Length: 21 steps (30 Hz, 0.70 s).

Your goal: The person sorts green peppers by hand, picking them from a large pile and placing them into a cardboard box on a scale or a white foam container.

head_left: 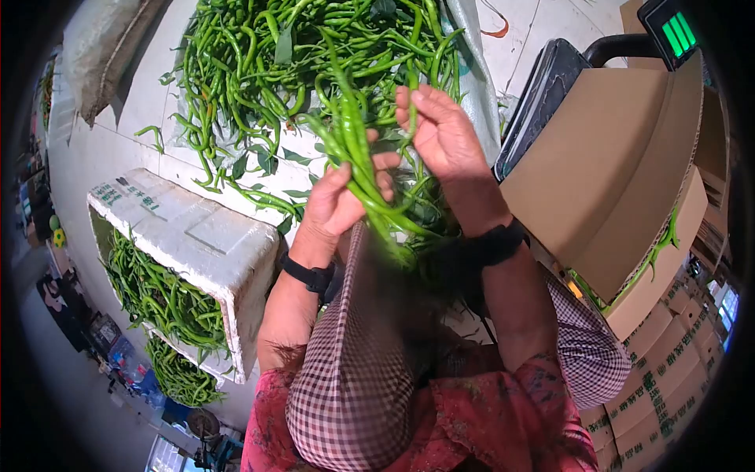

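A bunch of long green chili peppers [354,149] lies across my left hand [334,197], whose fingers are wrapped around it. Beside it, slightly higher, my right hand [450,134] pinches one green chili pepper [412,106] between thumb and fingers. Both hands are over the near edge of a big heap of green chili peppers [244,59] on a pale plastic sheet. Some loose leaves [267,161] are scattered at the heap's near side. Black bands circle both wrists.
At left, a white foam box [189,224] lies on its side with peppers in it and spilling out. To the right stand an open cardboard box [586,173] and a scale with a lit display [678,35]. A filled sack [110,51] is at upper left.
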{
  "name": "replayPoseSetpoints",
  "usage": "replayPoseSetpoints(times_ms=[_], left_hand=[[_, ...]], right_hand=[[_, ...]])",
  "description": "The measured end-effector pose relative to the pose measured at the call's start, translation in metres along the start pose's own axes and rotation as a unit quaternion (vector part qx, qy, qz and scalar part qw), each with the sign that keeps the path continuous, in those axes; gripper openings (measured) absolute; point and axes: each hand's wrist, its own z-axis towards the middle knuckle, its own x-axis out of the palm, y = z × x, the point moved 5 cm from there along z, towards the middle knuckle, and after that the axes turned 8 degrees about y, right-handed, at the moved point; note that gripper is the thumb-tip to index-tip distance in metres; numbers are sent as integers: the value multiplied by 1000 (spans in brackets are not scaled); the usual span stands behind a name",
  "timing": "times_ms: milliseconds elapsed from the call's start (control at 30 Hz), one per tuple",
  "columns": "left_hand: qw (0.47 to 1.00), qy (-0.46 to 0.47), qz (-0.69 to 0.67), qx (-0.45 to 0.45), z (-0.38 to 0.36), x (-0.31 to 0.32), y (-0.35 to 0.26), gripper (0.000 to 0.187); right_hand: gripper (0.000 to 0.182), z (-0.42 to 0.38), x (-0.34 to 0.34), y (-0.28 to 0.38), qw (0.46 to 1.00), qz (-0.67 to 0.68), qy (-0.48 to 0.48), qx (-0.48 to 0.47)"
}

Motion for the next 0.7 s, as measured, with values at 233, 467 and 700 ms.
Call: replayPoseSetpoints(times_ms=[233, 467, 700], left_hand=[[997, -34, -56, 37, -15, -25, -14, 59], [994, -102, 31, 23, 2, -14, 6, 54], [992, -109, 66, 7, -2, -17, 17, 52]], right_hand=[[31, -43, -6, 6, 986, -151, -3, 67], [46, -61, 14, -19, 729, -669, 119, -77], [41, -52, -25, -31, 841, -525, 51, 122]])
